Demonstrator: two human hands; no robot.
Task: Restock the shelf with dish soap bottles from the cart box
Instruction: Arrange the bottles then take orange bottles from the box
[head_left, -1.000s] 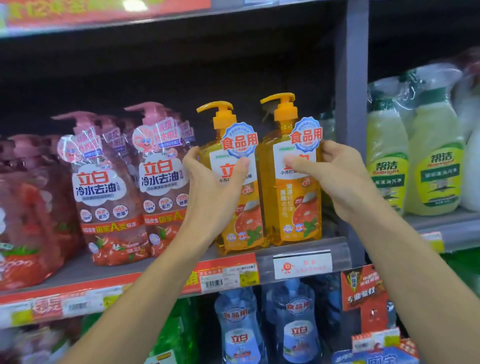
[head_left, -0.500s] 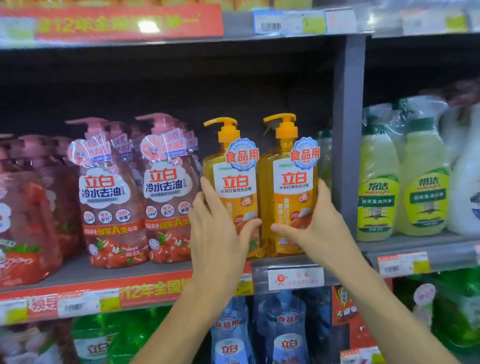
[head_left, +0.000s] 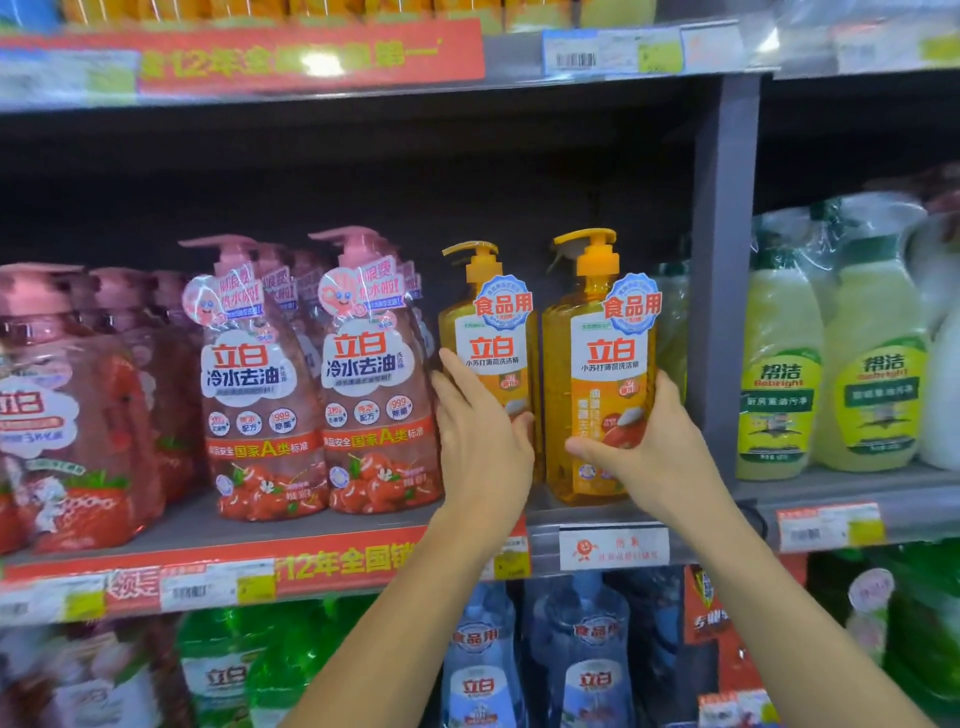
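Two orange dish soap bottles with yellow pumps stand upright side by side on the grey shelf (head_left: 363, 519). My left hand (head_left: 480, 441) grips the lower body of the left orange bottle (head_left: 488, 332), thumb across its front. My right hand (head_left: 649, 447) grips the lower right side of the right orange bottle (head_left: 597, 374), thumb over its label. The right bottle sits close to the grey upright post (head_left: 724, 260). The cart box is out of view.
Pink strawberry soap bottles (head_left: 260, 395) fill the shelf to the left, touching the left orange bottle's side. Pale green spray bottles (head_left: 831, 374) stand beyond the post. Blue bottles (head_left: 582, 665) and green bottles (head_left: 234, 670) sit on the shelf below.
Both hands slid down from the bottles' upper labels to their lower bodies. The bottles stand a little further back on the shelf, and the view has tilted upward.
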